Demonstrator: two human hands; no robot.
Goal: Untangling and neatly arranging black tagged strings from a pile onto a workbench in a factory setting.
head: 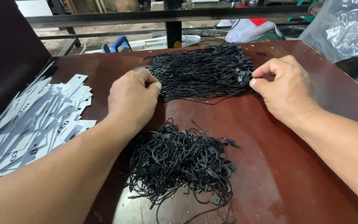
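Your two hands sit at the ends of one neat bundle of black strings [201,72] at the far side of the brown table [295,174]: your left hand [132,99] pinches its left end with curled fingers, and your right hand [286,89] pinches the little black tabs at its right end. A second, messy pile of black strings [179,166] lies closer to you. One heap of white paper tags [30,124], too many to count, lies on your left.

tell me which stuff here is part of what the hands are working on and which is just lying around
In hand:
left hand
right hand
straight bundle of black cords
loose heap of black cords
white paper tags

Lying about:
clear plastic bag
blue-handled thing beyond the table
red and white cloth
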